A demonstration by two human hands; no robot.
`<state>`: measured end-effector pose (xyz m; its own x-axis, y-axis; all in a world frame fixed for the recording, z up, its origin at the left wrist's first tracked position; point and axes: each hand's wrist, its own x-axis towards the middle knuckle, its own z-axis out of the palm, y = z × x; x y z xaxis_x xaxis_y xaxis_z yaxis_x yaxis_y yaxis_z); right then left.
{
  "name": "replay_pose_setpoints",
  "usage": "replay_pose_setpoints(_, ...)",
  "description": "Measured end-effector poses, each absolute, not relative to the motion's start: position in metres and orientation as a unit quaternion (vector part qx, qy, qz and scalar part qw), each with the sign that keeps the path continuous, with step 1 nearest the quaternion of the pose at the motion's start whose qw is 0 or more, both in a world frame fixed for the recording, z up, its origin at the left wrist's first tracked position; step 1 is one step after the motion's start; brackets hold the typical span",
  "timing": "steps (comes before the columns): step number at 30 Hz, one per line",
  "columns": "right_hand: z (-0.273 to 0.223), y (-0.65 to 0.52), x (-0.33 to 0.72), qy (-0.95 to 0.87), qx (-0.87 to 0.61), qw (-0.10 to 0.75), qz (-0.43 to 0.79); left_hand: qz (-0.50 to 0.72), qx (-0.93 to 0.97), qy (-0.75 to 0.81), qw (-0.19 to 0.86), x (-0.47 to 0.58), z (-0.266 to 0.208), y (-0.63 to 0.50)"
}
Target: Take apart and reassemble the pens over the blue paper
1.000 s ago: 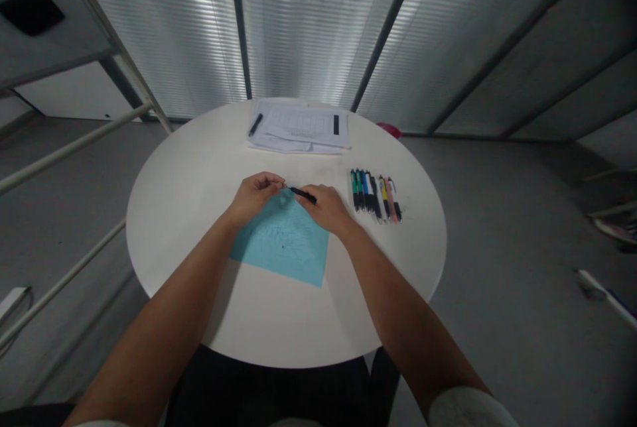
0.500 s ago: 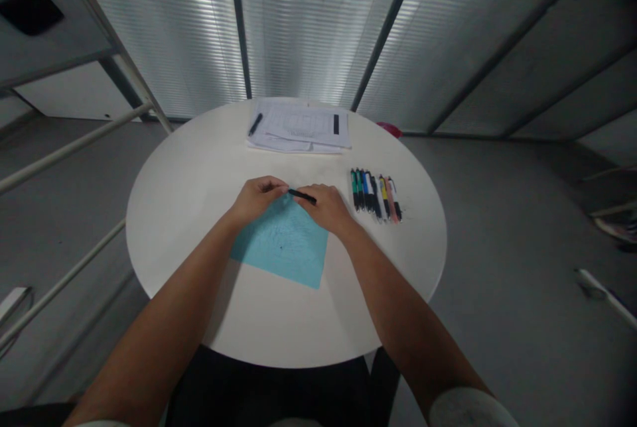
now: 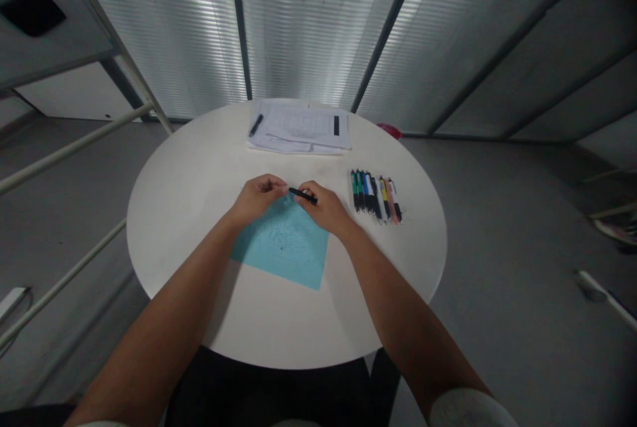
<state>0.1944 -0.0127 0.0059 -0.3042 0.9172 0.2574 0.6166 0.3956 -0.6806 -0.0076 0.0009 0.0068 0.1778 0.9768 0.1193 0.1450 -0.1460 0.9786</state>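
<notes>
My right hand (image 3: 327, 208) is closed around a black pen (image 3: 301, 195), which points left and slightly up. Just off the pen's left end, my left hand (image 3: 255, 201) has its thumb and fingertips pinched together. Whatever it holds, if anything, is too small to make out. Beneath both hands lies a light blue sheet (image 3: 283, 251) with faint marks on it, its far edge partly covered by them. To the right of my right hand, several pens (image 3: 367, 191) with green, blue, white, yellow and pink barrels lie side by side in a row.
A stack of white printed papers (image 3: 303, 128) lies at the far side of the round white table (image 3: 169, 195), with a dark pen (image 3: 256, 124) on its left part. A metal rail (image 3: 74, 152) runs at the left, and a ribbed translucent wall (image 3: 298, 29) stands behind the table.
My right hand's fingers have shifted on the black pen, with the index finger now more bent and raised. The left hand has barely moved.
</notes>
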Motion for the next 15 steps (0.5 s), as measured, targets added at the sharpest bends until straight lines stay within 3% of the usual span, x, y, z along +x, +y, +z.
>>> replay_pose_setpoints(12, -0.0011, -0.0083, 0.1943, -0.774, -0.474, 0.339, 0.249, 0.425, 0.628, 0.441, 0.48, -0.0093, 0.0026, 0.0024)
replay_pose_setpoints(15, -0.002, -0.0069, 0.1944, -0.765, -0.484, 0.348, 0.244, 0.432, 0.648, 0.463, 0.423, -0.0122, 0.0074, 0.001)
